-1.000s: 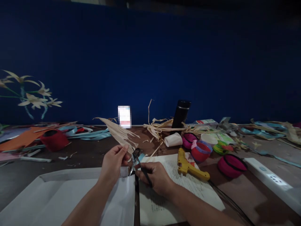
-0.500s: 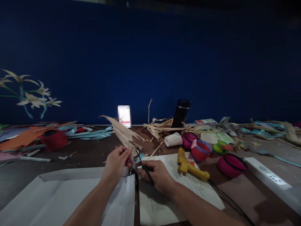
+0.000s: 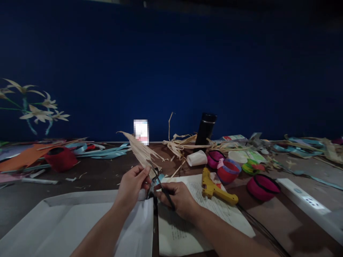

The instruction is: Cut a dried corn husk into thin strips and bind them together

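My left hand [image 3: 135,182] pinches the lower end of a dry, tan corn husk [image 3: 140,148], whose frayed strips fan up and to the left. A pair of black-handled scissors [image 3: 166,194] is in my right hand [image 3: 178,198], fingers wrapped round the handles. The blades lie close against the husk's lower edge beside my left fingertips; whether they touch it I cannot tell. Below my hands are a white sheet or bag [image 3: 66,221] on the left and a printed paper [image 3: 187,232] on the right.
A yellow glue gun [image 3: 217,191] rests on the printed paper. Behind it stand a black flask [image 3: 205,130], a tipped white cup [image 3: 197,158] and several coloured cups. A white power strip [image 3: 302,200] lies at right. Ribbons and a red pot [image 3: 61,159] sit at left.
The husk's tip has shifted slightly to the right. Both hands stay nearly in place, and the scissors have barely moved.
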Tool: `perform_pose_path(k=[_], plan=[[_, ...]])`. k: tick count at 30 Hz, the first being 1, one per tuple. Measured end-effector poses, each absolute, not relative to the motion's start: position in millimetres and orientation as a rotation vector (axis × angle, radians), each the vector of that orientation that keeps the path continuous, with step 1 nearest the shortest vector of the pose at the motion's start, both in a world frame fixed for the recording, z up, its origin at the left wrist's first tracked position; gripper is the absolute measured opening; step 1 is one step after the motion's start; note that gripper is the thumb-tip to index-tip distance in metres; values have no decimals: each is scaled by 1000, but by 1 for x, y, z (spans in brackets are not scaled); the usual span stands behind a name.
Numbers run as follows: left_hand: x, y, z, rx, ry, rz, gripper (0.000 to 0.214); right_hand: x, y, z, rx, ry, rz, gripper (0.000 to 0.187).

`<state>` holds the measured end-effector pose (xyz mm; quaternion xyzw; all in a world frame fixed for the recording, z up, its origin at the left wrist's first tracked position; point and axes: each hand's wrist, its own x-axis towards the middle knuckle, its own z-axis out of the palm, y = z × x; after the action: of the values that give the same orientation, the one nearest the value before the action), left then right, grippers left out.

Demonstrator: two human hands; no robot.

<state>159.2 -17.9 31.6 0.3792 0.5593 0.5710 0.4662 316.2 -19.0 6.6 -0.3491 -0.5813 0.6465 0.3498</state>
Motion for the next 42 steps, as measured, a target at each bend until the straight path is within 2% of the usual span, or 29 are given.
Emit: perform_pose_path(k=[42], plan=[[163, -20, 28, 964, 1315, 1406, 33, 318, -16, 2, -829, -1531, 1641, 42]])
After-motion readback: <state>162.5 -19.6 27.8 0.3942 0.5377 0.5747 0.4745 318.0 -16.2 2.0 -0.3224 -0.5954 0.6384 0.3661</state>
